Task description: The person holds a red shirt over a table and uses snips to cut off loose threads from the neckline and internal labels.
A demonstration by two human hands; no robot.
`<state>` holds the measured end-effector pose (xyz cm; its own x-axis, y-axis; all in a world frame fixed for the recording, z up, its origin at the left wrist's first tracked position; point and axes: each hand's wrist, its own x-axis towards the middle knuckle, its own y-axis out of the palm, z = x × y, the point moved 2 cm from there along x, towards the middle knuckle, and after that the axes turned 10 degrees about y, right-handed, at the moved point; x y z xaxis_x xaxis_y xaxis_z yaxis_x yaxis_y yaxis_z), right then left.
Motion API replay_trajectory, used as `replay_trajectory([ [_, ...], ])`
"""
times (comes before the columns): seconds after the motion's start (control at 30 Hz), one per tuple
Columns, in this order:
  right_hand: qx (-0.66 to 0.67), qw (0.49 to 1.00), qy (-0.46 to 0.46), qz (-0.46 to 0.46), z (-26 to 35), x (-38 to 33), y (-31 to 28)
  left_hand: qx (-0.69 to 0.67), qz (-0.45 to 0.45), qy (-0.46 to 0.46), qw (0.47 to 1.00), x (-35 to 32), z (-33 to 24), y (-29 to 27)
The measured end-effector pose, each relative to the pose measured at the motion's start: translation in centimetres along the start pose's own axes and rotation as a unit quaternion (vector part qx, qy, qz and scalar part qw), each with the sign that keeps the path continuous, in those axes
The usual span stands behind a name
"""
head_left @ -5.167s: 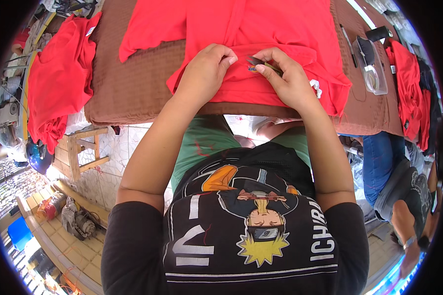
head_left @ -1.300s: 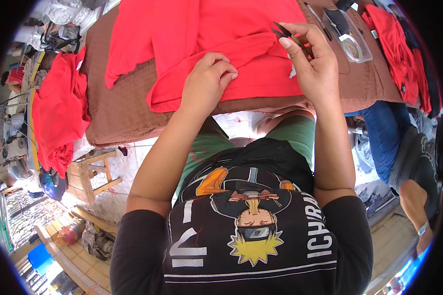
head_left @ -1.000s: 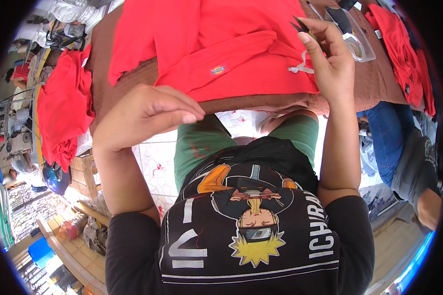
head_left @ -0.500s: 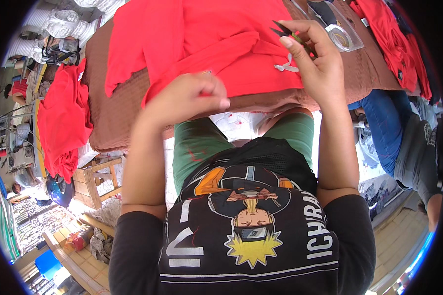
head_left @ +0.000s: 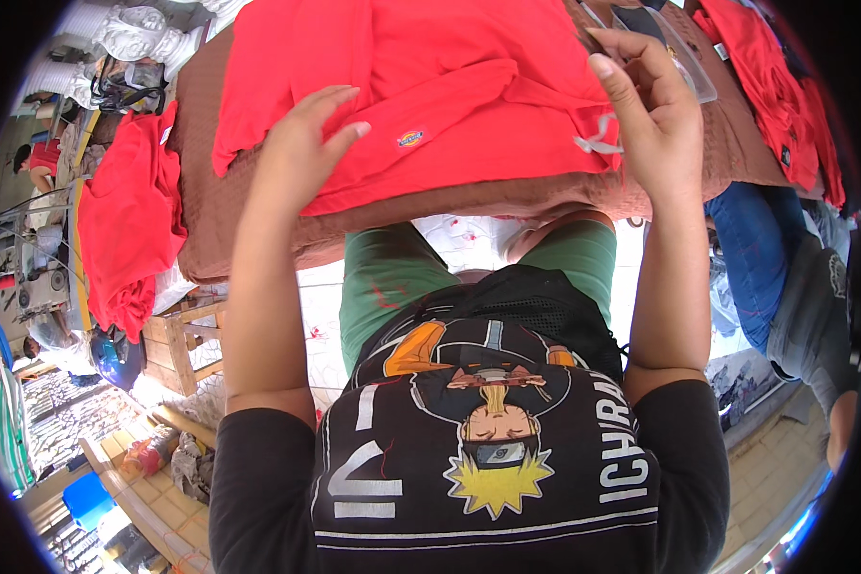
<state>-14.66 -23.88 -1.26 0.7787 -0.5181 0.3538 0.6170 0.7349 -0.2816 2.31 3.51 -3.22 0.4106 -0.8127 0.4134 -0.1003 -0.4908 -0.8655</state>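
A red garment [head_left: 440,91] is spread across the brown-covered table before me, with a small coloured patch [head_left: 410,140] near its front edge. Over its left part, my left hand [head_left: 318,139] is open, thumb apart from the fingers, holding nothing. My right hand [head_left: 652,105] is curled at the garment's right edge. The dark-bladed thread snips with a green handle, plain to see in it a moment ago, are now almost wholly hidden by the fingers. Just left of its wrist lies a white strip [head_left: 598,143] on the garment.
A clear plastic tray [head_left: 698,72] sits behind my right hand. More red garments hang over the table's right end [head_left: 756,77] and on the left [head_left: 129,225]. A wooden stool [head_left: 177,349] stands at lower left. At right is a person's leg in blue jeans [head_left: 751,258].
My left hand has moved left and up and its fingers have opened, baring the patch. My right hand has shifted right, turning the snips out of sight.
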Motion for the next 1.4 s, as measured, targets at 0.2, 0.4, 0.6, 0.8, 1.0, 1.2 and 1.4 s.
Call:
replay_trajectory([
  [0.2,-0.036,0.999,-0.034,0.016,4.8,2.3,-1.6,-0.168,-0.083,-0.189,0.964,-1.7,2.3,1.5],
  [0.4,-0.454,0.889,-0.025,0.055,10.4,5.2,-9.7,-0.443,-0.545,-0.298,0.646,-7.5,13.4,-8.1],
  [0.6,-0.234,0.949,0.176,0.118,0.9,4.4,-16.1,-0.219,-0.538,-0.41,0.703,-9.4,12.1,-3.9],
  [0.8,-0.247,0.919,0.124,0.282,-3.1,1.1,-7.3,-0.144,-0.199,-0.072,0.967,0.6,-1.3,2.7],
  [1.0,-0.266,0.92,0.142,0.249,-3.2,-2.0,-2.1,-0.124,0.001,0.066,0.99,2.3,-6.9,8.6],
  [1.2,-0.296,0.949,0.024,0.1,-4.8,-4.2,0.8,-0.073,-0.013,0.078,0.994,3.4,-8.8,11.1],
  [1.4,-0.316,0.942,0.002,0.115,-2.3,-4.5,1.0,-0.086,-0.054,0.056,0.993,4.3,-7.8,8.5],
])
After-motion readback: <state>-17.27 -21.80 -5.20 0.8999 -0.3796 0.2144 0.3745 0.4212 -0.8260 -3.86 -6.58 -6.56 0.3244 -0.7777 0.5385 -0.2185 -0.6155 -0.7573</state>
